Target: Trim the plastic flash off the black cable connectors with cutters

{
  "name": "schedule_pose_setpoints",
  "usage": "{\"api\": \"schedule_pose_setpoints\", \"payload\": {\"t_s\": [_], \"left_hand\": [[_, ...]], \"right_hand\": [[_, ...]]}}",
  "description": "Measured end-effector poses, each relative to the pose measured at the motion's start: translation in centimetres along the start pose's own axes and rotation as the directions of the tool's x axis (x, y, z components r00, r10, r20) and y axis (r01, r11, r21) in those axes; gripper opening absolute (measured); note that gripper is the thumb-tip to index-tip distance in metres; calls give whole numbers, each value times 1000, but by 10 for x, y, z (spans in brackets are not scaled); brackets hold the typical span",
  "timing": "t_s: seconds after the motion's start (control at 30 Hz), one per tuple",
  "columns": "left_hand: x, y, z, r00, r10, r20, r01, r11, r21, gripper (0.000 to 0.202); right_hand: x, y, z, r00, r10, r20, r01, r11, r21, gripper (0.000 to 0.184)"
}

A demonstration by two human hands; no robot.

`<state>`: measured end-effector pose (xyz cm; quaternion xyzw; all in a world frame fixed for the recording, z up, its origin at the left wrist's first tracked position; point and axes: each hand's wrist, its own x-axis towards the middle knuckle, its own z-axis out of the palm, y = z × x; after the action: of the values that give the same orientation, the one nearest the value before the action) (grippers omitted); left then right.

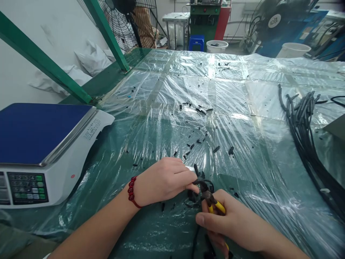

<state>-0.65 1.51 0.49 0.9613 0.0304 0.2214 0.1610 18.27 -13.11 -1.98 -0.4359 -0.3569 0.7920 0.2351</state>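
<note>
White bucket (217,50) of dark scraps (215,45) beyond; right fingers (208,220) around yellow-handled pliers (208,196), left fingers (187,178) together on black cable (198,182)

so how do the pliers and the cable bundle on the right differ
The pliers have yellow handles; the cable bundle is dark grey to black. The pliers are in the right grip; the cable bundle lies on the plastic sheet. The pliers look short, while the cable bundle stretches to the picture's right edge. Both have dark parts.
</note>
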Motion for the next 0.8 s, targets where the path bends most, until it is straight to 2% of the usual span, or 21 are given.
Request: {"api": "schedule_pose_setpoints", "payload": {"t_s": [0.13, 0.27, 0.37, 0.47, 0.53, 0.57, 0.63, 0.7, 0.73, 0.8], "left_hand": [[1, 2, 0, 999, -41, -34, 39, 997, -66, 27], [3, 4, 0, 993, -112, -27, 101, 962, -255, 20], [5, 4, 1, 986, -167, -12, 144, 878, -457, 21], [6, 4, 6, 972, -232, -32, 154, 738, -657, 18], [7, 5, 13, 953, -299, -41, 149, 584, -798, 16], [7, 7, 16, 939, -341, -34, 139, 468, -873, 16], [8, 10, 22, 903, -430, 13, 91, 160, -983, 18], [8, 14, 26, 869, -488, 84, 29, -118, -993, 18], [9, 15, 27, 857, -502, 115, 4, -217, -976, 18], [9, 18, 28, 848, -504, 164, -32, -358, -933, 17]], "right_hand": [[2, 2, -3, 995, -91, 44, 89, 995, 44, 37], [1, 2, -5, 983, -151, 104, 146, 988, 57, 45], [-2, 1, -6, 973, -176, 149, 167, 983, 70, 48], [-6, -1, -5, 976, -164, 140, 153, 984, 87, 37], [-11, -2, -3, 981, -138, 133, 124, 986, 108, 31], [-13, -3, -2, 983, -122, 139, 106, 988, 114, 31], [-19, -6, -1, 983, -93, 155, 75, 990, 120, 34], [-23, -8, -1, 984, -89, 156, 68, 989, 133, 37], [-25, -10, -1, 983, -97, 154, 75, 986, 147, 38], [-27, -13, -3, 982, -122, 146, 96, 980, 175, 40]]}}
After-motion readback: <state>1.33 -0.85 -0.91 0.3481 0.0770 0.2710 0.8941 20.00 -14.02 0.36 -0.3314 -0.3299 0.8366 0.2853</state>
